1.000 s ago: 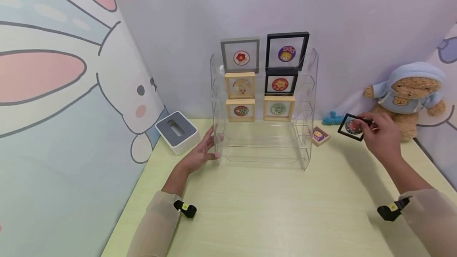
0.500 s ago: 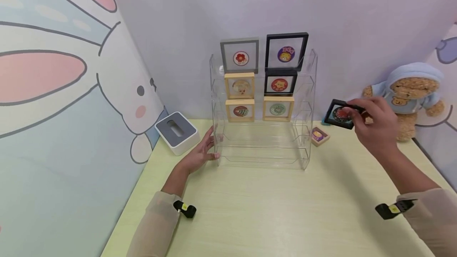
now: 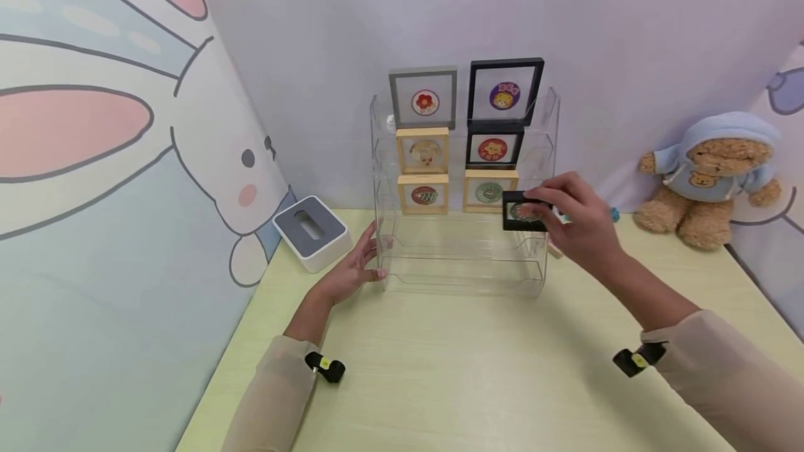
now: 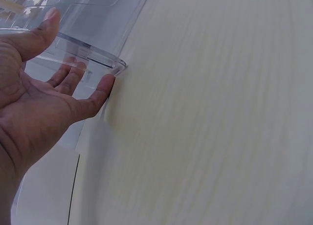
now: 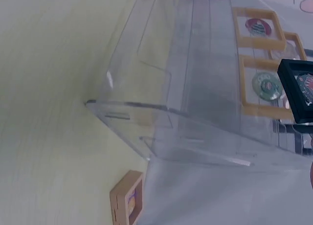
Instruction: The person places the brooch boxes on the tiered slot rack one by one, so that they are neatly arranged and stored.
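Observation:
A clear acrylic tiered rack (image 3: 465,267) stands on the table with several small framed badges in its upper tiers. My left hand (image 3: 345,276) is at the rack's left side; in the left wrist view, fingertips of that hand (image 4: 44,107) touch its lower edge, the fingers spread. My right hand (image 3: 581,225) pinches a small black frame (image 3: 510,220) with a round badge, in front of the rack's right side. Just left of it sits a wooden frame with a green badge (image 3: 488,192). Right of the rack, a small wooden frame (image 5: 128,198) lies mostly hidden by my right hand in the head view.
A white tissue box (image 3: 312,232) with a grey top stands left of the rack. At the right back a teddy bear (image 3: 703,183) in a blue hoodie sits against the wall. A blue item (image 3: 614,215) shows partly behind my right hand.
My right hand has carried the black frame leftward, from near the teddy bear to the front of the rack's right side. My left hand has stayed at the rack.

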A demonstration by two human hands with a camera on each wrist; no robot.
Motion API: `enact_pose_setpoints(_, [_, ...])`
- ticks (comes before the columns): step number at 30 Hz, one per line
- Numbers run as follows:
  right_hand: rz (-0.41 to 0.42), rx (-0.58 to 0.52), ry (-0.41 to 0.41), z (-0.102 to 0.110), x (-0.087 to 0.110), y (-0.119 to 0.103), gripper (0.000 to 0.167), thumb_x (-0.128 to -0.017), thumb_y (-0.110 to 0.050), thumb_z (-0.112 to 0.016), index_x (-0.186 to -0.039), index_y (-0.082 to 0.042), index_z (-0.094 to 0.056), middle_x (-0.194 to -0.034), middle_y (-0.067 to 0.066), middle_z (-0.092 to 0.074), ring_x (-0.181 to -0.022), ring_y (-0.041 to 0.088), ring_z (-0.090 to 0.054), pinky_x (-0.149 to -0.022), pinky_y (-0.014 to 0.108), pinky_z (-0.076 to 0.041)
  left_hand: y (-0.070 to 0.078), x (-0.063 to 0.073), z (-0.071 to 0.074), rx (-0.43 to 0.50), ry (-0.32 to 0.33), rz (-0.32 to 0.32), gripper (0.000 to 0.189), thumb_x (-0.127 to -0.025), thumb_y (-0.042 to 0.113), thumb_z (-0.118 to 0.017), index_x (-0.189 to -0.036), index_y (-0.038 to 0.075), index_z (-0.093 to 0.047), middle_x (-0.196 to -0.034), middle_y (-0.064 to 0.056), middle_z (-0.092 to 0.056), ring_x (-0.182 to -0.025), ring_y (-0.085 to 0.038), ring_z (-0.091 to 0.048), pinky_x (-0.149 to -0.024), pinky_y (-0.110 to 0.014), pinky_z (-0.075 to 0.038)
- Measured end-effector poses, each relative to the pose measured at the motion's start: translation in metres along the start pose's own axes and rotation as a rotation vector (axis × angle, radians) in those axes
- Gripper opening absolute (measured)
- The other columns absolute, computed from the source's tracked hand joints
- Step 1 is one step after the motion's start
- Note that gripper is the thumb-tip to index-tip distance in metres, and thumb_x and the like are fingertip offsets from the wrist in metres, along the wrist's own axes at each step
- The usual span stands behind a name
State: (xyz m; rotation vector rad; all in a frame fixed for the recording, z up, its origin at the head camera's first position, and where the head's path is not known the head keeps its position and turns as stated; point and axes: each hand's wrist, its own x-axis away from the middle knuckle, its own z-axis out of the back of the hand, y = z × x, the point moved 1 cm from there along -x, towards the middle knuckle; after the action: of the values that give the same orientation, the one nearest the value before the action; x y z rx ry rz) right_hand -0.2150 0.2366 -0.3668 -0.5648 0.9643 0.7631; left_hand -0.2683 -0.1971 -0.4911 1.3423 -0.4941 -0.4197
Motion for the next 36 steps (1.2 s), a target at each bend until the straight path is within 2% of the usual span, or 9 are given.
enact_pose_setpoints(7, [0.086,0.014,-0.139,-0.047,-0.005,-0.017,0.028,-0.11,-0.028,-0.069,-0.116,-0.003,-0.081,-0.106,0.021,-0.067,-0.091,0.031,-0.065,-0.069,0.041,-0.056,-0.001,0.0,0.001,0.003,-0.006,-0.006,0.118,-0.101,-0.001,-0.072,-0.176,0.047,0.004,-0.183,-0.015,-0.018,-0.174,-0.039,-0.013,-0.134,-0.067,-0.026])
enact_pose_setpoints(14, [0.141,0.046,-0.166,-0.088,-0.005,-0.024,0.017,-0.104,-0.016,-0.078,-0.119,-0.007,-0.077,-0.106,0.021,-0.065,-0.084,0.032,-0.06,-0.064,0.041,-0.057,-0.002,-0.001,0.002,0.013,-0.002,0.003,0.119,-0.101,0.0,-0.074,-0.176,0.051,0.003,-0.183,-0.015,-0.018,-0.174,-0.039,-0.014,-0.134,-0.066,-0.025])
enact_pose_setpoints(21, [0.105,0.042,-0.181,-0.118,0.0,-0.028,0.029,-0.091,-0.006,-0.089,-0.116,-0.009,-0.077,-0.104,0.019,-0.067,-0.084,0.031,-0.061,-0.068,0.043,-0.057,-0.001,-0.001,0.0,0.002,0.002,0.0,0.119,-0.1,-0.001,-0.074,-0.176,0.051,0.002,-0.183,-0.017,-0.02,-0.173,-0.04,-0.016,-0.134,-0.066,-0.025])
enact_pose_setpoints(27, [0.063,0.03,-0.212,-0.135,0.005,-0.038,0.025,-0.094,-0.006,-0.086,-0.117,-0.01,-0.076,-0.108,0.014,-0.07,-0.093,0.033,-0.061,-0.082,0.047,-0.055,-0.001,-0.001,0.0,0.007,-0.004,-0.007,0.119,-0.1,-0.003,-0.073,-0.177,0.046,0.004,-0.183,-0.018,-0.018,-0.173,-0.041,-0.014,-0.135,-0.066,-0.024])
enact_pose_setpoints(32, [0.022,0.041,-0.233,-0.145,0.005,-0.047,0.023,-0.098,-0.001,-0.081,-0.118,-0.011,-0.076,-0.112,0.013,-0.071,-0.092,0.032,-0.056,-0.082,0.046,-0.05,-0.002,-0.001,0.001,0.019,-0.005,-0.001,0.119,-0.1,-0.003,-0.073,-0.177,0.045,0.004,-0.183,-0.017,-0.017,-0.174,-0.04,-0.013,-0.134,-0.066,-0.025])
enact_pose_setpoints(36, [0.003,0.044,-0.275,-0.151,0.004,-0.052,0.024,-0.099,0.003,-0.076,-0.119,-0.011,-0.075,-0.115,0.012,-0.071,-0.093,0.031,-0.055,-0.083,0.045,-0.05,-0.002,-0.001,0.001,0.019,-0.002,0.006,0.119,-0.1,-0.003,-0.073,-0.177,0.047,0.004,-0.183,-0.017,-0.017,-0.174,-0.04,-0.013,-0.134,-0.066,-0.025])
